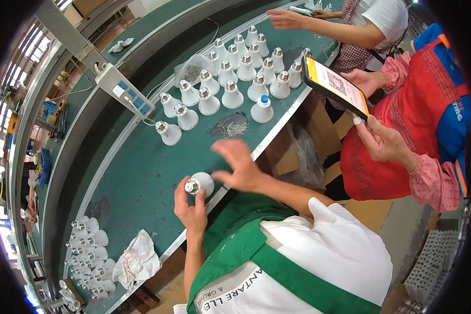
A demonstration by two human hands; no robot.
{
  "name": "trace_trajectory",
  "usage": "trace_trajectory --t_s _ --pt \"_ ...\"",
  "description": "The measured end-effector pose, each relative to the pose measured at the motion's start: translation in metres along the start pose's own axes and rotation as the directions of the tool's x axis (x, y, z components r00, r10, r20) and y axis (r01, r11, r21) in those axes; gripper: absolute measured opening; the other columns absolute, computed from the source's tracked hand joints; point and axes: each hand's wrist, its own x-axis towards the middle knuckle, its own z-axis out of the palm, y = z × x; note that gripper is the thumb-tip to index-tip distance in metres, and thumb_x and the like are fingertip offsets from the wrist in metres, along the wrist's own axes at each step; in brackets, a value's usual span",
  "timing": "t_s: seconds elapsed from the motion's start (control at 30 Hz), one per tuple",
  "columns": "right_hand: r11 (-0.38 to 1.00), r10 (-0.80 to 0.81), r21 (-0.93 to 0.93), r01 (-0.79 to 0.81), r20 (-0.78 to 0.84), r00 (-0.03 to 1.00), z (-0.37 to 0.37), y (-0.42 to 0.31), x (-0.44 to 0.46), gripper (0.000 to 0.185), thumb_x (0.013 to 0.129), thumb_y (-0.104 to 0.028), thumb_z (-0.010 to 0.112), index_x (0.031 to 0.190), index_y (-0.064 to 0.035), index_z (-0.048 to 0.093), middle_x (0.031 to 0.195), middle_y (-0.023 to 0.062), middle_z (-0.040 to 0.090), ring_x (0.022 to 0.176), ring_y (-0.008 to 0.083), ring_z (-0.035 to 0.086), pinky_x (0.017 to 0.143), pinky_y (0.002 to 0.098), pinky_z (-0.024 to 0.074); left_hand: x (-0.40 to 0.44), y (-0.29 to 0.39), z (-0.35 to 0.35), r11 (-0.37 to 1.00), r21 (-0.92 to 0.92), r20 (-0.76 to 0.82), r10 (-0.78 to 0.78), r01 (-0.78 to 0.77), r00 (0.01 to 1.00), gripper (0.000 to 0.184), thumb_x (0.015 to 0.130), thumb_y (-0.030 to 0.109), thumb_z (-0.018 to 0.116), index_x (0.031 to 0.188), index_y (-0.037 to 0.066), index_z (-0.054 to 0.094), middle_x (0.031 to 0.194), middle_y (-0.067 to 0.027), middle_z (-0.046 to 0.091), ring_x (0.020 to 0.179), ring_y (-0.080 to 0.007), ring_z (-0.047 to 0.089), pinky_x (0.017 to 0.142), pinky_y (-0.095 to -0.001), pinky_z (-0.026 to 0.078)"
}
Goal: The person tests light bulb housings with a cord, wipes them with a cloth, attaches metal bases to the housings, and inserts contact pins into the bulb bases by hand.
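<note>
Pinching a white bulb just below centre in the head view, left hand probably leaves the cap clear on purpose. Right hand is blurry, fingers spread. Wire pile above centre looks parked within reach.

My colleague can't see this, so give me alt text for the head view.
A person's left hand holds a white bulb at a green workbench; the open right hand, blurred, is beside it. More bulbs stand beyond, and a co-worker in a red apron holds a phone.
</note>
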Motion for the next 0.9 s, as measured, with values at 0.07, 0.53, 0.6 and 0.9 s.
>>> trace_trajectory --t_s 0.07,0.53,0.6,0.9 --pt "0.989 0.124 -0.061 -0.138 -0.191 0.974 -0.019 0.025 0.003 0.062 0.066 -0.018 0.075 0.118 -0.0027 0.046 0.116 0.0155 0.049 0.108 0.0332 0.044 0.093 0.0424 0.0335 -0.001 -0.002 -0.005 1.0 -0.001 -0.014 -0.015 0.015 1.0 0.037 0.075 0.006 0.066 0.111 -0.002 0.057 0.106 -0.0142 0.06 0.096 -0.0238 0.059 0.084 -0.033 0.045" --pt "0.89 0.398 -0.109 -0.442 -0.288 0.871 -0.065 0.126 0.031 0.046 0.071 -0.022 0.072 0.108 0.0003 0.057 0.101 0.0184 0.059 0.094 0.0332 0.056 0.081 0.0387 0.0437 0.041 -0.019 -0.012 0.998 0.046 -0.065 -0.027 0.03 0.998 0.037 0.074 0.006 0.067 0.11 -0.001 0.058 0.106 -0.0132 0.06 0.095 -0.0246 0.059 0.083 -0.0328 0.045" --pt "0.885 0.401 -0.096 -0.456 -0.34 0.851 -0.07 0.12 0.032 0.046 0.071 -0.022 0.073 0.108 0.0004 0.058 0.1 0.0173 0.059 0.094 0.0309 0.057 0.081 0.0377 0.044 0.049 -0.022 -0.004 0.999 0.04 -0.056 -0.022 0.025 0.998 0.037 0.074 0.007 0.067 0.11 0.0 0.058 0.105 -0.013 0.061 0.095 -0.0241 0.059 0.082 -0.0331 0.045" --pt "0.837 0.545 0.15 -0.526 -0.164 0.822 -0.07 0.05 0.02 0.045 0.07 -0.019 0.075 0.107 0.0012 0.058 0.096 0.0123 0.065 0.086 0.0146 0.06 0.079 0.0295 0.0476 0.089 -0.037 0.043 0.997 0.069 0.026 0.038 -0.04 0.999 0.041 0.076 0.013 0.067 0.113 -0.001 0.056 0.104 -0.0153 0.06 0.092 -0.0262 0.059 0.082 -0.0338 0.046"
